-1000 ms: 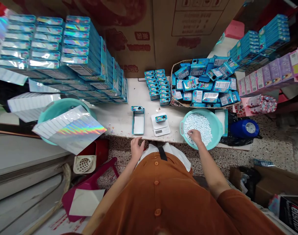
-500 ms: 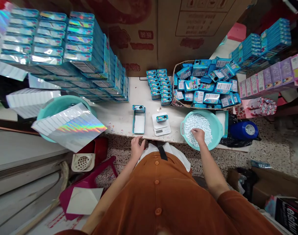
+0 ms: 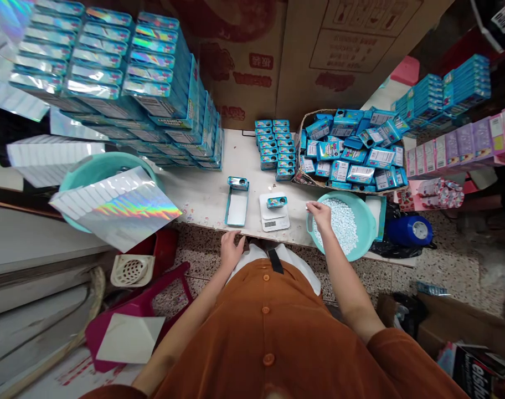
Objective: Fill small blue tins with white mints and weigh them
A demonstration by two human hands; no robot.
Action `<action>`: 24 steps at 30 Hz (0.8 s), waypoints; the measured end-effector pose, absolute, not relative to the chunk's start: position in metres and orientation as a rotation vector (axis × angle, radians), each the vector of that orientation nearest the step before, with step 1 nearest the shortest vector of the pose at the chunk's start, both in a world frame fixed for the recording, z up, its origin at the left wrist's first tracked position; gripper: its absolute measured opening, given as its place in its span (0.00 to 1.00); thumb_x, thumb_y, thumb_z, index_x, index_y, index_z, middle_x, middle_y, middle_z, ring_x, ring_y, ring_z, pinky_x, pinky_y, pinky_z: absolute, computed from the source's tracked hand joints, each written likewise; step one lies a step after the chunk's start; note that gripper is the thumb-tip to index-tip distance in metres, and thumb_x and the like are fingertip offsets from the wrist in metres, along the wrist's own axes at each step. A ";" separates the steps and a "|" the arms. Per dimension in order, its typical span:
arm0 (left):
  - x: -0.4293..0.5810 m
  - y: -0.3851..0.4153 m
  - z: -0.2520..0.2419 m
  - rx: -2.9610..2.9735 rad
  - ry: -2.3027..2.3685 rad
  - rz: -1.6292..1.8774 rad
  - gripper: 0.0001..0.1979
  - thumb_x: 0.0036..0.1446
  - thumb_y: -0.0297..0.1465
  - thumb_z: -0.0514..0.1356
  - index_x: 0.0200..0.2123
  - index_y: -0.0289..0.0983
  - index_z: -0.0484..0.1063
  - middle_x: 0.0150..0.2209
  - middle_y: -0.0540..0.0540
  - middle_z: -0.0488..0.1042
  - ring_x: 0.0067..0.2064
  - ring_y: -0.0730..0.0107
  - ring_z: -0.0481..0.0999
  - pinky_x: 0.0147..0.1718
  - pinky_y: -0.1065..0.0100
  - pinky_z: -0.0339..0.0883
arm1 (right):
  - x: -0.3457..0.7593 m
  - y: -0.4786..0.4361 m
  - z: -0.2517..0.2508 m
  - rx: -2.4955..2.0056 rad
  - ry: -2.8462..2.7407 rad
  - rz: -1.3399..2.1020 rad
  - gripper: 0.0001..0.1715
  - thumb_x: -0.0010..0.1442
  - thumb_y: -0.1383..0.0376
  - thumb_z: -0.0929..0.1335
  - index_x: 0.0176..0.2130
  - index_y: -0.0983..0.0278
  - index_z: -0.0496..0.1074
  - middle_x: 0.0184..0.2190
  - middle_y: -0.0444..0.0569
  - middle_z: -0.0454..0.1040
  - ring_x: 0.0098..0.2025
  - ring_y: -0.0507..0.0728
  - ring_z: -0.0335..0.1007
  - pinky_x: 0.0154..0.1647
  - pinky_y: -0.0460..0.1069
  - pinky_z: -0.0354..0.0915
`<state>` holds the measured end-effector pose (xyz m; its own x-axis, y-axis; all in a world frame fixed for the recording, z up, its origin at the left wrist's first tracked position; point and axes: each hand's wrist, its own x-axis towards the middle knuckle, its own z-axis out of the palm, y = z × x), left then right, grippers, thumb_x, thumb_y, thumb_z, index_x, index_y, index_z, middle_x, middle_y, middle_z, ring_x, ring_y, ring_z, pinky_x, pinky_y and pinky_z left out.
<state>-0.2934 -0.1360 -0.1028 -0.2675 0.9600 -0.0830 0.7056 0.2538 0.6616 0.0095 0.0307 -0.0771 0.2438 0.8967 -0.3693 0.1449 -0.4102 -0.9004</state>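
My right hand [image 3: 318,214] hovers at the near-left rim of a teal plastic basin [image 3: 364,230] heaped with small white mints [image 3: 341,224]. Its fingers are drawn together, and I cannot tell whether they pinch any mints. My left hand [image 3: 231,250] rests empty on the table's front edge [image 3: 202,221], close to an open blue tin [image 3: 237,203] with a silver inside. To the right of that tin, a small blue tin [image 3: 276,202] sits on a white digital scale [image 3: 274,215].
Neat stacks of blue tins [image 3: 273,149] stand behind the scale, and a cardboard tray [image 3: 308,166] heaped with loose blue tins sits at the back right. Tall blue packs [image 3: 165,94] rise at the left, above a holographic sheet [image 3: 119,209] lying over another teal basin [image 3: 98,169].
My right hand has moved left and up, out of the mints to the basin's rim. My left hand stays at the table edge. The view has shifted slightly.
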 end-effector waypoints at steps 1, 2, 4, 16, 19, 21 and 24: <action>-0.293 -0.136 -0.103 1.506 2.054 0.709 0.11 0.57 0.35 0.56 0.42 0.39 0.69 0.42 0.42 0.73 0.49 0.56 0.68 0.52 0.55 0.60 | -0.002 0.035 -0.077 -1.745 -1.031 1.226 0.21 0.42 0.53 0.72 0.32 0.67 0.76 0.28 0.49 0.77 0.29 0.55 0.73 0.34 0.50 0.70; -0.293 -0.136 -0.103 1.501 2.055 0.709 0.11 0.57 0.35 0.56 0.42 0.39 0.69 0.42 0.42 0.72 0.49 0.56 0.68 0.52 0.55 0.60 | -0.013 0.040 -0.078 -1.748 -1.101 1.212 0.21 0.43 0.53 0.72 0.32 0.67 0.76 0.28 0.49 0.77 0.30 0.55 0.73 0.34 0.50 0.70; -0.294 -0.137 -0.102 1.483 2.065 0.711 0.10 0.57 0.35 0.56 0.41 0.40 0.69 0.42 0.42 0.72 0.49 0.56 0.68 0.52 0.55 0.60 | -0.032 0.046 -0.082 -1.756 -1.239 1.170 0.20 0.45 0.53 0.70 0.32 0.66 0.76 0.29 0.50 0.78 0.30 0.55 0.72 0.34 0.50 0.69; -0.303 -0.157 -0.104 1.352 2.160 0.751 0.10 0.57 0.35 0.55 0.41 0.39 0.70 0.42 0.42 0.72 0.48 0.57 0.69 0.52 0.56 0.61 | -0.062 0.059 -0.093 -1.704 -1.763 0.921 0.13 0.54 0.60 0.67 0.33 0.64 0.77 0.34 0.51 0.77 0.36 0.56 0.72 0.41 0.49 0.66; -0.305 -0.159 -0.106 1.336 2.167 0.771 0.10 0.57 0.35 0.55 0.41 0.39 0.69 0.42 0.42 0.72 0.48 0.57 0.69 0.52 0.56 0.61 | -0.061 0.059 -0.092 -1.687 -1.903 0.890 0.11 0.55 0.62 0.66 0.33 0.63 0.77 0.35 0.51 0.77 0.37 0.56 0.72 0.42 0.49 0.65; -0.306 -0.158 -0.107 1.330 2.169 0.770 0.10 0.57 0.35 0.55 0.41 0.39 0.70 0.42 0.42 0.72 0.48 0.57 0.69 0.52 0.56 0.61 | -0.060 0.059 -0.091 -1.699 -1.991 0.884 0.10 0.55 0.63 0.66 0.33 0.63 0.77 0.35 0.50 0.77 0.37 0.56 0.72 0.42 0.49 0.65; -0.307 -0.157 -0.108 1.329 2.169 0.766 0.10 0.57 0.34 0.55 0.41 0.39 0.70 0.42 0.42 0.72 0.48 0.57 0.69 0.52 0.55 0.61 | -0.061 0.061 -0.089 -1.708 -2.075 0.872 0.09 0.54 0.64 0.67 0.33 0.63 0.77 0.34 0.50 0.77 0.36 0.56 0.71 0.42 0.49 0.65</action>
<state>-0.3075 -0.1570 -0.1078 -0.4127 0.9043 -0.1089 0.6353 0.3715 0.6771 -0.0607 0.0606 -0.0893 -0.2380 0.9617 -0.1357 0.7699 0.1016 -0.6300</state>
